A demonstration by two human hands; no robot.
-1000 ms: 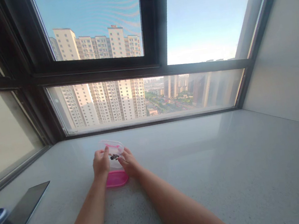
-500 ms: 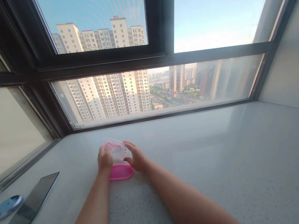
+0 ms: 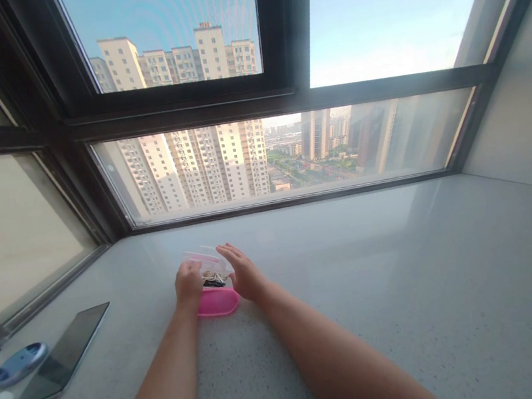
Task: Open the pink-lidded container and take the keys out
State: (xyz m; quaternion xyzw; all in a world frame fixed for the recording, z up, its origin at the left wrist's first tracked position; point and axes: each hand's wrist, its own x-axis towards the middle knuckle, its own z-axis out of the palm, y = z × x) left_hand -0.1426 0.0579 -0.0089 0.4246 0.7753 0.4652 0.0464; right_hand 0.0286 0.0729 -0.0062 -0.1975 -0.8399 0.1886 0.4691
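Clear bag (image 3: 203,256) in my left hand (image 3: 189,281), by the pink tray (image 3: 218,304)

The bag is upright just beyond the tray, dark clips (image 3: 214,283) showing low down, seemingly inside it. My left hand pinches its side; my right hand (image 3: 245,275) is spread loose, and I can't tell whether it touches the plastic. If my one-sided pinch slackened or the bag tipped, I judge clips could scatter past the tray. Underneath is a pale speckled windowsill (image 3: 382,289); leftward lies a tablet (image 3: 78,337); ahead, dark-framed windows (image 3: 277,104) face tower blocks (image 3: 201,162).
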